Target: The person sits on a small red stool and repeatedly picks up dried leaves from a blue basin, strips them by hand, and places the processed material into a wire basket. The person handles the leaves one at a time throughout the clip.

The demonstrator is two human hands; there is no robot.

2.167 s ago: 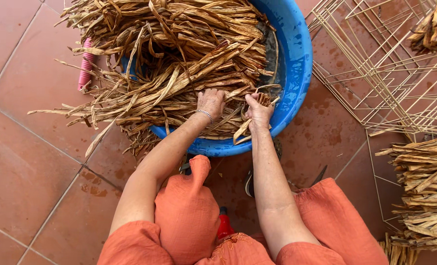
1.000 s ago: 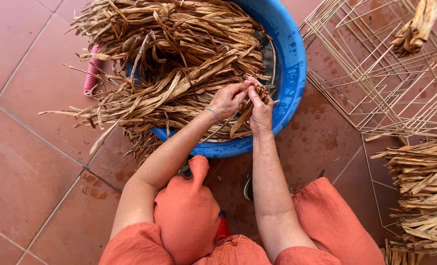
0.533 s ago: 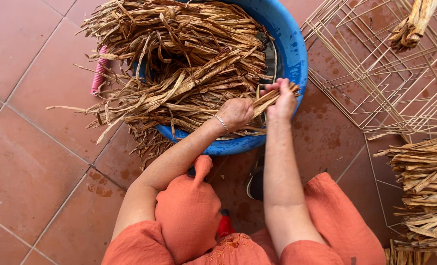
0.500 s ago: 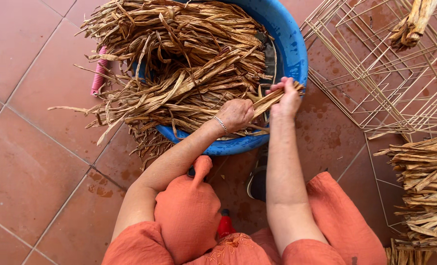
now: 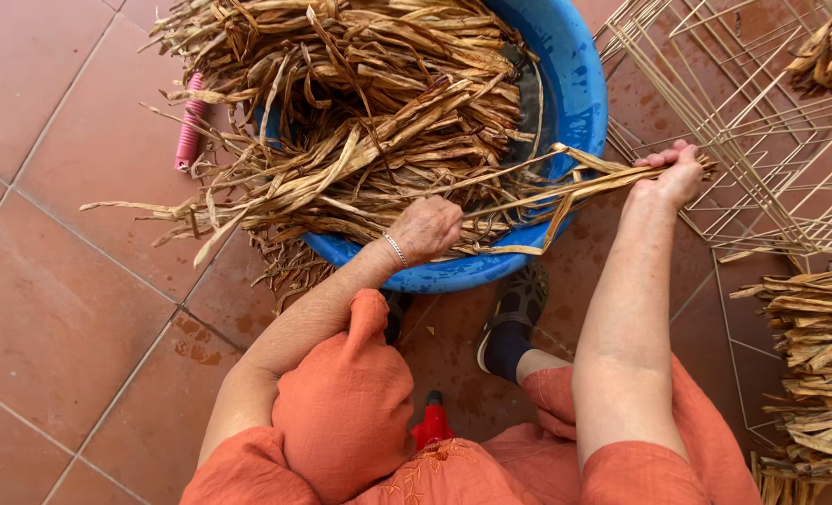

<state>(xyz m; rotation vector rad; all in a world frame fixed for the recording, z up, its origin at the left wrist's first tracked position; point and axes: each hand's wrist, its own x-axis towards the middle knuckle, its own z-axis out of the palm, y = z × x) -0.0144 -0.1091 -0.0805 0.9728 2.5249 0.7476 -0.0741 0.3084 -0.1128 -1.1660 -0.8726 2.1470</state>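
tub: round plastic basin (image 5: pixel 580 89), bright blue w/ darker wet speckles inside
leaves: heap of dried flat leaf strips (image 5: pixel 360 103), tan/straw-brown, some darker brown streaks
pulled strips: long dried leaf strands (image 5: pixel 566 187), paler golden tan
frame: thin wire grid rack (image 5: pixel 762 140), cream/pale yellow
side stack: bundle of dried leaves at the edge (image 5: pixel 823 346), same straw tan
handle: ribbed grip (image 5: pixel 189 122), pink
floor: square clay tiles (image 5: pixel 51 309), terracotta red, grey grout, damp dark spots
clothes: loose garment (image 5: pixel 341 411), plain orange
bracelet: thin wrist chain (image 5: pixel 396 251), silver
shoe: perforated clog (image 5: pixel 519 304), dark grey/black

Long tan dried leaf strips (image 5: pixel 566 182) stretched taut rightward over the rim of a blue basin (image 5: pixel 580 84), drawn from a heaped tangled pile (image 5: pixel 360 103).
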